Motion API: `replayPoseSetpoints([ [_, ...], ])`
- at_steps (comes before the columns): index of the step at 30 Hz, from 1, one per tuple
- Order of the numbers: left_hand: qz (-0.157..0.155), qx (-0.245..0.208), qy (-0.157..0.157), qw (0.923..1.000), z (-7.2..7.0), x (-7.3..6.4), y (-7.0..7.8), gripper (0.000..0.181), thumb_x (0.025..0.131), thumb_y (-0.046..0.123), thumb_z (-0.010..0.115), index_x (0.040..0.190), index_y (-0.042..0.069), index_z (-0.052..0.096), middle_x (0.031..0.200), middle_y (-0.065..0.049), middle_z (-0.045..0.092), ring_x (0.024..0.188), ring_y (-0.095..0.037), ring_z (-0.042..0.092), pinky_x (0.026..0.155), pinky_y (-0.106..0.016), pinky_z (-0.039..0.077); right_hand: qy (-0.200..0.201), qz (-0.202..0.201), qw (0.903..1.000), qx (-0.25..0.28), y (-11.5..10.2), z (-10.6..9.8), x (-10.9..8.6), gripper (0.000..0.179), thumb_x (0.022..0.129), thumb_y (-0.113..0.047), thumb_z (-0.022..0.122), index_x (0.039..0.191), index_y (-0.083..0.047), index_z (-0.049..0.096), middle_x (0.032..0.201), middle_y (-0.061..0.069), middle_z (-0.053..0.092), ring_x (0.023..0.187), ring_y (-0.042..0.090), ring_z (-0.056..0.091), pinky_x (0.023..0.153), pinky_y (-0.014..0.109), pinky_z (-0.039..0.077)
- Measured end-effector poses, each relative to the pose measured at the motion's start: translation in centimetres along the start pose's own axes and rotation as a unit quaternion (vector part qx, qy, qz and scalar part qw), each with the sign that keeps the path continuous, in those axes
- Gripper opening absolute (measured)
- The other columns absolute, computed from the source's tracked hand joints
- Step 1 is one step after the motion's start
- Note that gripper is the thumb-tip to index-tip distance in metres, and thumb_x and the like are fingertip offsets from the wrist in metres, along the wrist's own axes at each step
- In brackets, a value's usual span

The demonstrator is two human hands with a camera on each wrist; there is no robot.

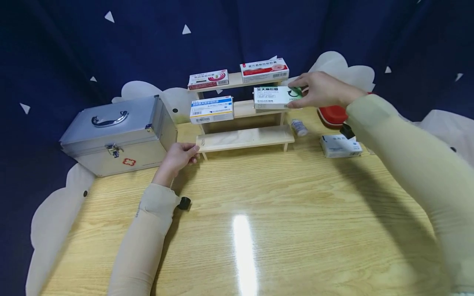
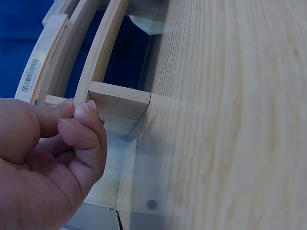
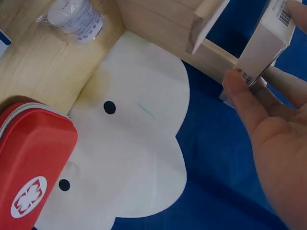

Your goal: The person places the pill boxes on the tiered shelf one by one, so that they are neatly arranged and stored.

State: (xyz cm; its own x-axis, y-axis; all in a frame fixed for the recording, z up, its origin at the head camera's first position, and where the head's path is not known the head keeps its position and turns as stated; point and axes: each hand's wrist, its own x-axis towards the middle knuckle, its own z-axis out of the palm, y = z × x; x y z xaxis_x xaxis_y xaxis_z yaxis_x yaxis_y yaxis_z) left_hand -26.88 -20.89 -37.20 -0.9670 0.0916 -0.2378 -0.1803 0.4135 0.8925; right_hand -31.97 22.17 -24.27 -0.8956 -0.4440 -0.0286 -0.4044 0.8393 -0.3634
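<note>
The right hand [image 1: 319, 88] pinches a white-and-green cardboard medicine box [image 1: 272, 96] at the middle right of the three-tiered pale wooden stand [image 1: 246, 137]; the left hand [image 1: 178, 158] pinches the stand's bottom left. Placing the box seems underway; next calls for settling it, then releasing.

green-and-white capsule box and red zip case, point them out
Green-and-white capsule box [image 1: 273, 98]: head view, printed front.
Red zip case [image 3: 44, 147]: right wrist view, red surface above its white emblem.

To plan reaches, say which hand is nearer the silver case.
Left. The left hand is beside the silver case; the right hand is farther right, holding a green-and-white box.
</note>
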Motion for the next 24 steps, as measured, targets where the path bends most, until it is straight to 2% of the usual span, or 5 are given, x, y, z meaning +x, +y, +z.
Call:
replayPoseSetpoints([
  [11, 0.007, 0.005, 0.004, 1.0000, 0.1, 0.2, -0.1, 0.036, 0.106, 0.017, 0.050, 0.131, -0.007, 0.055, 0.106, -0.022, 0.062, 0.070, -0.011, 0.057, 0.061, -0.018, 0.048, -0.023, -0.027, 0.9993, -0.009, 0.9, 1.6, 2.5, 0.081, 0.086, -0.053, 0.073, 0.146, -0.005, 0.048, 0.145, 0.018, 0.047, 0.105, 0.029, 0.048, 0.085, 0.039, 0.046],
  [15, 0.006, 0.010, 0.003, 0.9999, 0.1, 0.2, -0.2, 0.037, 0.106, 0.019, 0.050, 0.132, -0.006, 0.055, 0.107, -0.022, 0.062, 0.071, -0.011, 0.057, 0.063, -0.020, 0.049, -0.040, -0.027, 0.9987, -0.016, 1.0, 2.0, 3.2, 0.077, 0.089, -0.050, 0.071, 0.145, -0.004, 0.048, 0.148, 0.019, 0.045, 0.112, 0.031, 0.049, 0.095, 0.044, 0.047],
  [19, 0.003, 0.004, 0.003, 1.0000, 0.1, 0.2, -0.2, 0.037, 0.105, 0.019, 0.050, 0.132, -0.006, 0.055, 0.108, -0.022, 0.062, 0.070, -0.010, 0.057, 0.063, -0.019, 0.048, -0.055, -0.021, 0.9981, -0.018, 0.8, 2.1, 3.5, 0.070, 0.093, -0.046, 0.068, 0.147, -0.007, 0.047, 0.154, 0.021, 0.036, 0.131, 0.035, 0.042, 0.108, 0.052, 0.037],
  [21, 0.004, 0.002, 0.004, 1.0000, 0.1, 0.2, -0.1, 0.037, 0.105, 0.019, 0.050, 0.132, -0.007, 0.055, 0.108, -0.022, 0.062, 0.070, -0.010, 0.057, 0.062, -0.019, 0.048, -0.054, -0.022, 0.9981, -0.021, 0.7, 2.1, 3.6, 0.067, 0.094, -0.042, 0.067, 0.147, -0.007, 0.047, 0.154, 0.022, 0.034, 0.132, 0.035, 0.041, 0.110, 0.052, 0.035],
  [24, 0.004, 0.003, 0.004, 1.0000, 0.2, 0.2, -0.1, 0.037, 0.105, 0.019, 0.050, 0.132, -0.007, 0.055, 0.108, -0.022, 0.062, 0.070, -0.010, 0.057, 0.063, -0.019, 0.049, -0.049, -0.027, 0.9981, -0.024, 0.6, 2.3, 3.7, 0.063, 0.095, -0.039, 0.067, 0.146, -0.008, 0.048, 0.153, 0.022, 0.036, 0.122, 0.033, 0.045, 0.107, 0.049, 0.039],
])
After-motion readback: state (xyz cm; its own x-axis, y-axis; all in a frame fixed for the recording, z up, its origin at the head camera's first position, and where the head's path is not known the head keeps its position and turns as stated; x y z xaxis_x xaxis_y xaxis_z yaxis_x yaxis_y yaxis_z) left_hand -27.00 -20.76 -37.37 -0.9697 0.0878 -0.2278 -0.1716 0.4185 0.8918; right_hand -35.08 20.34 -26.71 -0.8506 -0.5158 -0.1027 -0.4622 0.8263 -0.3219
